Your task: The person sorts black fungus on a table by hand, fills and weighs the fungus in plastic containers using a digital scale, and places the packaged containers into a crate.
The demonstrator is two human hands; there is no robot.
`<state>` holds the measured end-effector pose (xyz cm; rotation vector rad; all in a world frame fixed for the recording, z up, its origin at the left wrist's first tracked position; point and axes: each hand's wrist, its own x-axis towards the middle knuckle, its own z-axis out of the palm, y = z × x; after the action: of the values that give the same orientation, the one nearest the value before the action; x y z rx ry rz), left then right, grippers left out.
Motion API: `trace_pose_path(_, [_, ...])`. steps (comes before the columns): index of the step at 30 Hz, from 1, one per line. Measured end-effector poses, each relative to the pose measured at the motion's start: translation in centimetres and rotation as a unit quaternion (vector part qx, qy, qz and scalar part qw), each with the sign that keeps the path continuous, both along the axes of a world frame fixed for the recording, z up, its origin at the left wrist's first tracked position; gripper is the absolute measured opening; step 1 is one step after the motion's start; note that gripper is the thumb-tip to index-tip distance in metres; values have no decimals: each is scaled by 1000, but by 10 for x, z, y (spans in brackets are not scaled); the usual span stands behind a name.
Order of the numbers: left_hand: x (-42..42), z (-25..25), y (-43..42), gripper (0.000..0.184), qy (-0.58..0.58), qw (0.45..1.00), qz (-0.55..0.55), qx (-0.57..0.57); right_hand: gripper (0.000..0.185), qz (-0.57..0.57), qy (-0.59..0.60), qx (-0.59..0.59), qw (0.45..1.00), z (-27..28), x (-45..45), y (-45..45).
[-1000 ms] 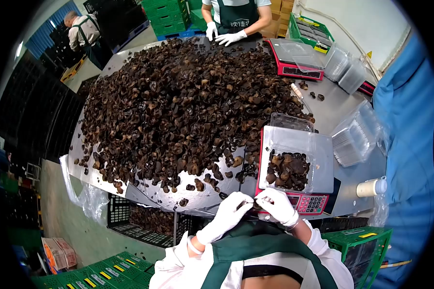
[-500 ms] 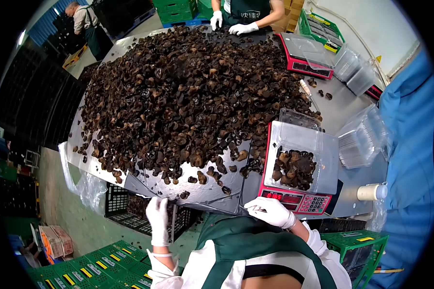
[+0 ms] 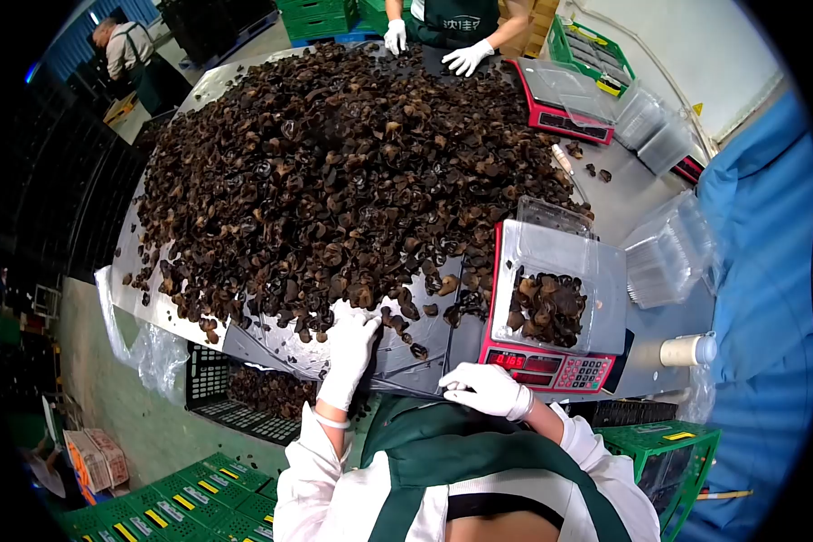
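My left hand [image 3: 350, 350], in a white glove, reaches over the table's near edge to the front of a large heap of dark wood ear mushrooms [image 3: 334, 181]. Its fingers are apart at the loose pieces, with none visibly gripped. My right hand [image 3: 490, 390], also gloved, rests by the table edge just left of the red scale's keypad, fingers curled together and nothing visible in them. On the scale [image 3: 504, 340] sits a clear plastic tray [image 3: 580, 318] holding a clump of wood ear mushrooms [image 3: 547, 309]; the red display appears to read 0.165.
Across the table a co-worker's gloved hands [image 3: 468, 58] are at the heap, beside a second scale [image 3: 569, 122]. Stacked clear trays [image 3: 668, 248] and a white roll [image 3: 686, 350] lie right. A black crate [image 3: 210, 379] stands below; green crates [image 3: 199, 497] are lower left.
My left hand has moved up and right from the table's edge to the front of the heap. My right hand has shifted slightly left. The co-worker's right-side hand has spread its fingers.
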<state>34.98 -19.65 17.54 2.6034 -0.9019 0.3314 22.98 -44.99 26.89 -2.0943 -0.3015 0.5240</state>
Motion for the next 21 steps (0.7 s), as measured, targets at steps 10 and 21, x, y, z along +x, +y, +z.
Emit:
trace_pose_path(10, [-11, 27, -10, 17, 461, 698, 147, -528, 44, -115, -166, -399, 895, -75, 63, 28])
trace_pose_path(21, [-18, 30, 21, 11, 494, 674, 174, -521, 15, -141, -218, -272, 927, -100, 58, 30])
